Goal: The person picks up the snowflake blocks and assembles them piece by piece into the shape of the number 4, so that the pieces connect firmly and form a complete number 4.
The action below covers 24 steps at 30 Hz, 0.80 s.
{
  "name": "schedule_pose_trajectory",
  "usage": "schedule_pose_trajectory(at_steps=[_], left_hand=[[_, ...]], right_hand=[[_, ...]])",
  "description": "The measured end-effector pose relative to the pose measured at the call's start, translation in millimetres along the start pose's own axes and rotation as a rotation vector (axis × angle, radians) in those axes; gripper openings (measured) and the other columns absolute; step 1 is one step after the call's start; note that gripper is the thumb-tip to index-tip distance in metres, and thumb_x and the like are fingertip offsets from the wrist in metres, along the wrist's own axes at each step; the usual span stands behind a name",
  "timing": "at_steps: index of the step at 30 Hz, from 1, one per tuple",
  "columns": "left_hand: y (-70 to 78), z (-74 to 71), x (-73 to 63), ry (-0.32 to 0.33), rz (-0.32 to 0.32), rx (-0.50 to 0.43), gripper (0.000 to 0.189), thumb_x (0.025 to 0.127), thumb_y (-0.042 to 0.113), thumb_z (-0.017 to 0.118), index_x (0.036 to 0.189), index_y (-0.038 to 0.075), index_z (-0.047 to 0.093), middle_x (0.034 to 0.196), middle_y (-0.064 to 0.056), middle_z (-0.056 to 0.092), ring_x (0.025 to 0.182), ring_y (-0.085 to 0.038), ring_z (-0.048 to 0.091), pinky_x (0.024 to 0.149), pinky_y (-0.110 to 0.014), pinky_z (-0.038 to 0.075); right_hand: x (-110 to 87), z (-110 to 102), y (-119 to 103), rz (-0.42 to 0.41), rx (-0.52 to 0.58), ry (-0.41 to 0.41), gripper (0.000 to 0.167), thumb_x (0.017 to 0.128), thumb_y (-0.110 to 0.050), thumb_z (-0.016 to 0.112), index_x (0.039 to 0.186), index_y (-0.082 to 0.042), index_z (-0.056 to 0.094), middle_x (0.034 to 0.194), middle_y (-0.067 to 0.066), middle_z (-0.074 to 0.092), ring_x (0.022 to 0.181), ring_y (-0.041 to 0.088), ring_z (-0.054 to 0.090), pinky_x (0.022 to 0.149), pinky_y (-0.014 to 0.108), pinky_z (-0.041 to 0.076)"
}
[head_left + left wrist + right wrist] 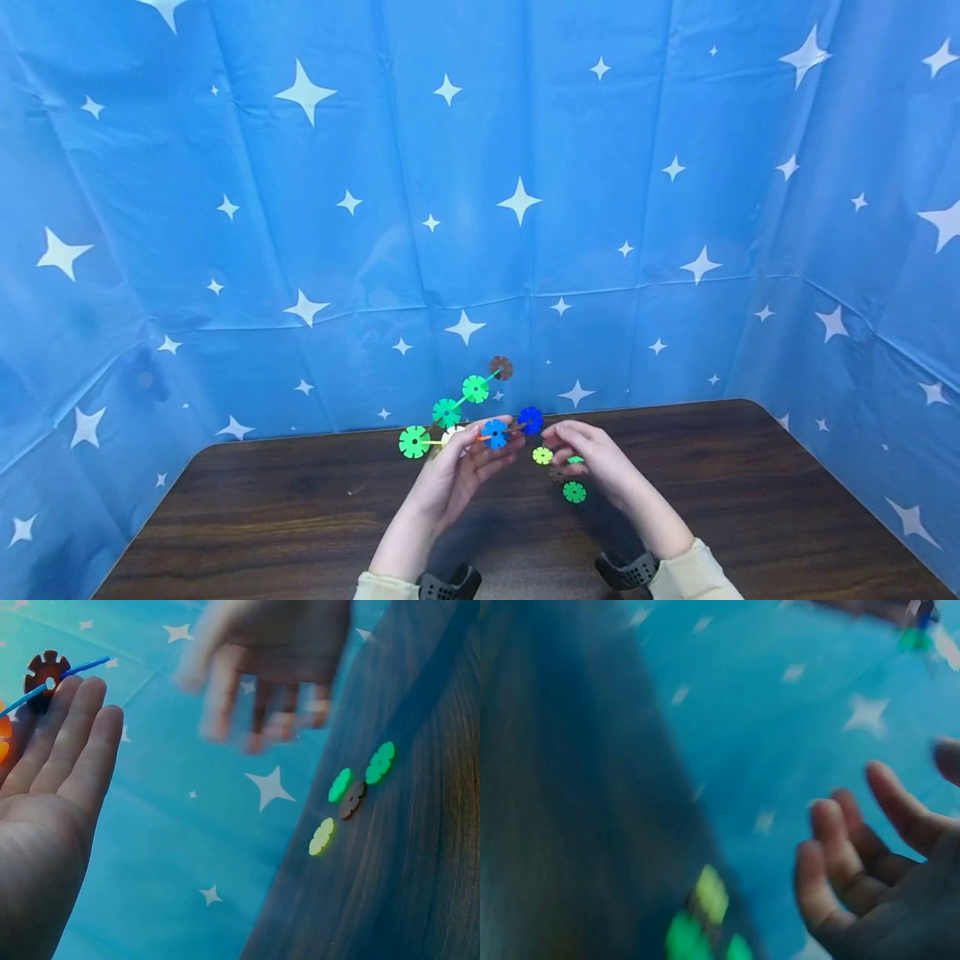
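Note:
My left hand (456,473) holds up a chain of notched plastic discs, its thumb over a white disc (452,436) and its fingers stretched out beneath. To the right of the thumb are a blue disc (494,433) and a dark blue disc (531,421); a brown disc (46,681) links in between them. A light green disc (414,442) is at the chain's left, and two green discs lead up to another brown disc (501,367). Just right of the dark blue end hovers my right hand (598,460), fingers loosely bent and holding nothing.
Loose discs lie on the dark wooden table (270,508) under my right hand: a yellow disc (542,456), a brown disc (352,800) and two green ones, one green disc (574,492) nearest me. A blue star-patterned curtain (480,250) stands behind the table's far edge.

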<state>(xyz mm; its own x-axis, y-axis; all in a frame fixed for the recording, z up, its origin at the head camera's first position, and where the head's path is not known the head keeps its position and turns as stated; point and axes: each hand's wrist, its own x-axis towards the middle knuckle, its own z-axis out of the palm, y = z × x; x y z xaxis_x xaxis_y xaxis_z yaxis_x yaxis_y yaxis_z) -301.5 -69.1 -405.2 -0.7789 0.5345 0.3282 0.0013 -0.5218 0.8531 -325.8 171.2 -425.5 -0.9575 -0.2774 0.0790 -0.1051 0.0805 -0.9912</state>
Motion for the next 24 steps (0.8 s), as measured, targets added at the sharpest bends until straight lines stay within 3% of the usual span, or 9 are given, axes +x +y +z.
schedule_pose_trajectory(at_steps=[4, 6, 16, 24], left_hand=[[0.7, 0.6, -0.2, -0.003, 0.001, 0.004, 0.037, 0.105, 0.023, 0.036, 0.127, 0.008, 0.061, 0.126, -0.008, 0.062, 0.121, -0.026, 0.056, 0.104, -0.042, 0.040], [0.5, 0.7, -0.5, -0.004, 0.002, -0.001, 0.036, 0.104, 0.022, 0.037, 0.126, 0.008, 0.062, 0.126, -0.008, 0.062, 0.121, -0.026, 0.056, 0.104, -0.042, 0.040], [-1.6, -0.3, -2.0, 0.011, 0.013, -0.017, 0.034, 0.102, 0.018, 0.038, 0.121, 0.009, 0.065, 0.124, -0.008, 0.064, 0.119, -0.025, 0.058, 0.105, -0.042, 0.039], [1.2, 1.3, -1.2, 0.001, 0.016, -0.017, 0.034, 0.102, 0.018, 0.038, 0.122, 0.008, 0.064, 0.124, -0.009, 0.063, 0.119, -0.026, 0.057, 0.106, -0.046, 0.037]], right_hand=[[-7.4, -17, 26, 0.099, -0.264, -0.013, 0.033, 0.096, -0.023, 0.062, 0.113, 0.005, 0.062, 0.092, 0.011, 0.062, 0.076, 0.021, 0.058, 0.065, 0.037, 0.051], [-10.4, -22, 37, 0.120, -0.341, -0.008, 0.030, 0.092, -0.019, 0.067, 0.110, 0.005, 0.063, 0.084, 0.008, 0.060, 0.070, 0.020, 0.055, 0.060, 0.036, 0.048], [-8.4, -17, 52, 0.111, -0.626, 0.070, 0.032, 0.072, -0.015, 0.084, 0.096, -0.004, 0.067, 0.068, 0.002, 0.053, 0.056, 0.014, 0.044, 0.055, 0.030, 0.037], [-10.1, -11, 48, 0.070, -0.746, 0.076, 0.024, 0.067, -0.007, 0.085, 0.084, -0.007, 0.068, 0.066, 0.001, 0.050, 0.058, 0.015, 0.043, 0.055, 0.030, 0.035]])
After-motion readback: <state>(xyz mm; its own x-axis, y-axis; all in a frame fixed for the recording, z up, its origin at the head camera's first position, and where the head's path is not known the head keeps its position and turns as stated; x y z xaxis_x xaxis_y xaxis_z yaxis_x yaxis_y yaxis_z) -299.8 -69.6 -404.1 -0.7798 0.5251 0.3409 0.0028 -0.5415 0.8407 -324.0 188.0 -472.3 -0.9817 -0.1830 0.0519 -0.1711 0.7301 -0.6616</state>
